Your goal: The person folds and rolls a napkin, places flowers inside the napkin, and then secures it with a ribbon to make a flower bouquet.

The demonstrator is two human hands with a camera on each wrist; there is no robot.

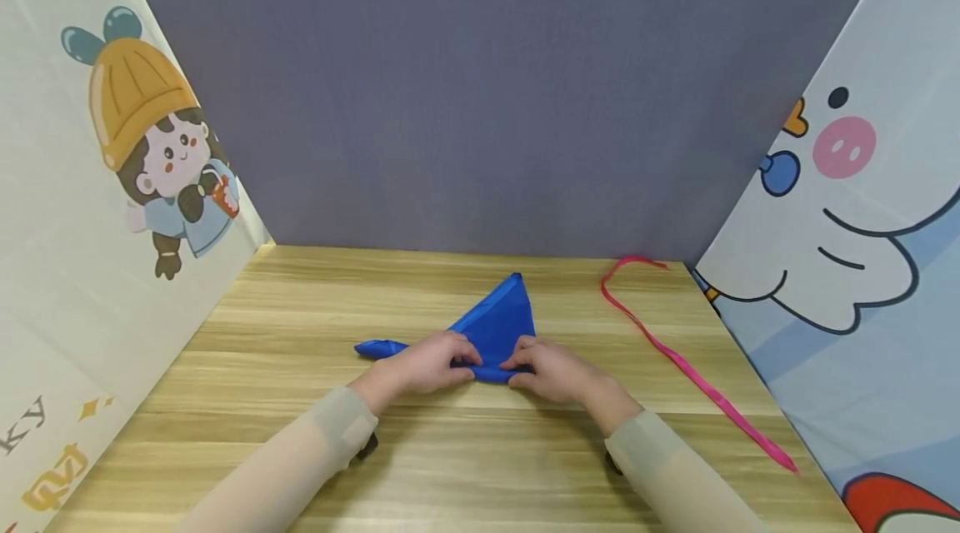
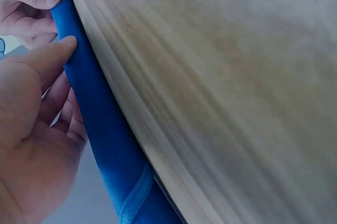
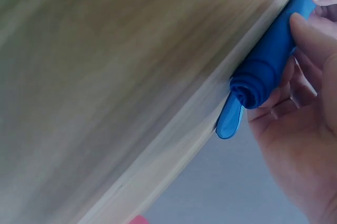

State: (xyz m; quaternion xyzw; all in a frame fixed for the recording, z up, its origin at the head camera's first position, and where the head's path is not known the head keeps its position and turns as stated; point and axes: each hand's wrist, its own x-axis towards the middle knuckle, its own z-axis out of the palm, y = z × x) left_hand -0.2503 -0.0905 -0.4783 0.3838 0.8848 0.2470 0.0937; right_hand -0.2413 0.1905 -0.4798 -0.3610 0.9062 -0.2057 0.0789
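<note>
On the wooden table lies a blue cloth (image 1: 501,323), its far part a flat triangle with the tip pointing away. The near edge is rolled into a tube (image 2: 97,113). My left hand (image 1: 433,362) pinches this roll left of its middle, thumb on the near side and fingers beyond. Close by on the right, my right hand (image 1: 557,368) holds the roll the same way near its right end. In the right wrist view the coiled end (image 3: 250,91) shows a spiral, with a flat blue flap below it. A narrow end sticks out left past my left hand.
A long pink ribbon (image 1: 686,371) curves along the right side of the wooden table (image 1: 465,466). Behind stands a grey-blue panel (image 1: 480,100). Printed cartoon panels, one with a figure in a yellow hat (image 1: 142,100), rise on both sides.
</note>
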